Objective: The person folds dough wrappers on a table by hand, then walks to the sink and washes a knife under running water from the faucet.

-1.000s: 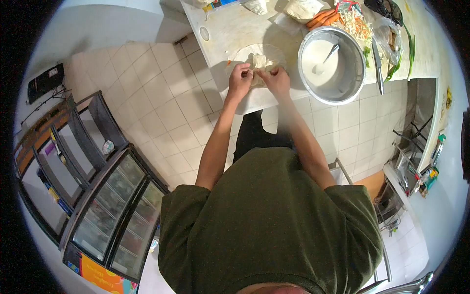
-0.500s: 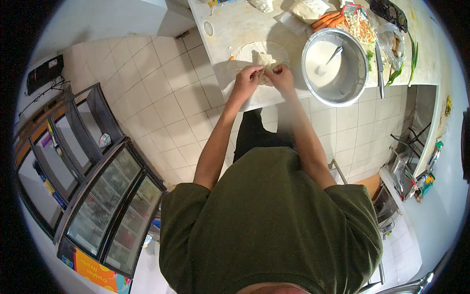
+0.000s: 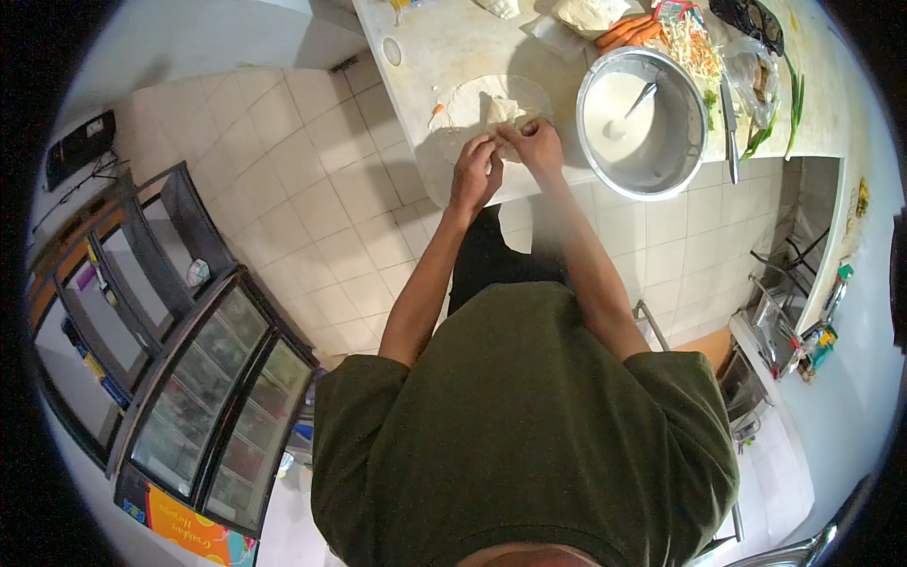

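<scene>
A thin, pale round wrapper (image 3: 462, 101) lies on the counter near its front edge. A folded pale piece (image 3: 502, 110) rests on the middle of it. My left hand (image 3: 475, 177) is closed at the wrapper's near edge, its fingers curled and thumb pressed in. Just to the right, my right hand (image 3: 536, 146) pinches the near part of the wrapper, fingertips reaching toward the left hand. What lies directly under the fingers is partly hidden. A small orange bit (image 3: 437, 110) sits at the wrapper's left side.
A metal bowl (image 3: 696, 123) of white batter with a spoon (image 3: 642, 98) stands right of my hands. Beyond are carrots (image 3: 627, 34), shredded vegetables (image 3: 694, 49), a knife (image 3: 730, 132), green onions (image 3: 795, 104) and plastic bags (image 3: 761, 76). A glass-door fridge (image 3: 203, 397) stands lower left.
My left hand has drawn back toward me and turned, its fingers curling more. My right fingers have stretched left toward it. The whole view has shifted slightly.
</scene>
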`<state>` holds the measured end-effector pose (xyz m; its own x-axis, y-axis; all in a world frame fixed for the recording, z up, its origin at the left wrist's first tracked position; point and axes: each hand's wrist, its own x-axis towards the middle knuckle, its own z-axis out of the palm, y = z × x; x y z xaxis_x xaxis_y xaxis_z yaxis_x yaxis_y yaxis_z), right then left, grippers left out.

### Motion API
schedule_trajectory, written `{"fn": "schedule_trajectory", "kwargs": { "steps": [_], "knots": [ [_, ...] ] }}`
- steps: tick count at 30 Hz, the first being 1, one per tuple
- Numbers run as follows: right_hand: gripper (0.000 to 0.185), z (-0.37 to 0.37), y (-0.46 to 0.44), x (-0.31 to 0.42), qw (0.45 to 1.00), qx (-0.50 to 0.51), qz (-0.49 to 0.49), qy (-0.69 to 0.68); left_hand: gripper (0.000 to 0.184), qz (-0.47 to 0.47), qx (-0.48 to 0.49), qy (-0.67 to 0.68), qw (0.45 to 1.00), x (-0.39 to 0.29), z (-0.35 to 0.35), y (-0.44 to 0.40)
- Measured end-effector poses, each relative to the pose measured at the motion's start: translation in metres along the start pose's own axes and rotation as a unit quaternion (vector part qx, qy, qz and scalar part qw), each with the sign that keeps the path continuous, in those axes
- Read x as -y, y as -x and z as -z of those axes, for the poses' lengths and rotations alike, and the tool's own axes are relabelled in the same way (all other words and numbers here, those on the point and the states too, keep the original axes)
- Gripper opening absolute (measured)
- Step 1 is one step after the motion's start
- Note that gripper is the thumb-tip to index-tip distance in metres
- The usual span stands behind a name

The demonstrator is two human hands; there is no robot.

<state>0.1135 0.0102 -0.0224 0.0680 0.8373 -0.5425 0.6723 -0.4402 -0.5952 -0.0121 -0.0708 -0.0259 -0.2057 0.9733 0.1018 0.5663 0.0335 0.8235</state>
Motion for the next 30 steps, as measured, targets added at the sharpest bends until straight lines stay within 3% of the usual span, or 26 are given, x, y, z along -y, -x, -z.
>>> {"fn": "schedule_trajectory", "kwargs": {
  "steps": [5,8,12,19,30],
  "knots": [
    [0.055,0.001,0.008,0.009,0.999,-0.041,0.023,0.008,0.026,0.142,-0.071,0.079,0.984,-0.002,-0.002,-0.010],
    [0.052,0.000,0.009,0.012,0.999,-0.033,0.017,0.011,0.022,0.216,-0.029,0.122,0.968,0.008,-0.008,-0.028],
    [0.047,-0.003,0.006,-0.006,0.996,-0.030,0.071,-0.041,0.030,0.285,0.035,0.107,0.952,0.022,-0.012,-0.045],
    [0.034,0.003,0.005,-0.022,0.984,0.017,0.049,-0.171,0.031,0.287,0.105,0.134,0.943,0.022,-0.009,-0.051],
    [0.030,-0.003,-0.004,-0.058,0.961,0.051,-0.018,-0.272,0.030,0.262,0.141,0.227,0.927,-0.010,0.000,-0.054]
  ]
}}
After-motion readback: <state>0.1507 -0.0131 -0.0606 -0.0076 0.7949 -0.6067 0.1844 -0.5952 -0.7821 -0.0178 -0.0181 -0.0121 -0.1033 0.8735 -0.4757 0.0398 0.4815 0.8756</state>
